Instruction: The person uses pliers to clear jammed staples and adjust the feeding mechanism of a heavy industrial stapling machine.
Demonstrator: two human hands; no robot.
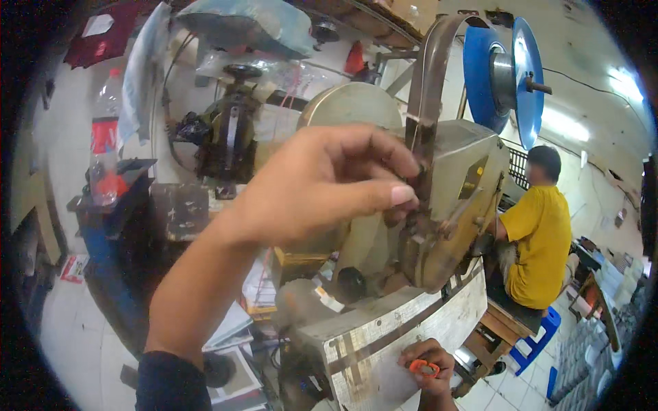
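Observation:
My left hand [315, 185] is raised in front of a beige and brown machine [459, 178], its fingers curled and its thumb pressed toward them. The fingertips are beside the curved brown arm [428, 89] of the machine. Whatever lies between them is too small or hidden to make out. Lower down, my right hand [430, 370] is closed around a small orange thing [423, 368] with a greyish middle, its kind unclear. That hand is over the worn, pale worktable [391, 335] below the machine.
A blue reel [504, 75] sits high on the machine, with a large round wheel cover [353, 109] behind. To the right, a person in a yellow shirt [541, 240] sits near a blue stool [538, 339]. A plastic bottle [105, 130] stands at far left. Papers [229, 325] lie beside the worktable.

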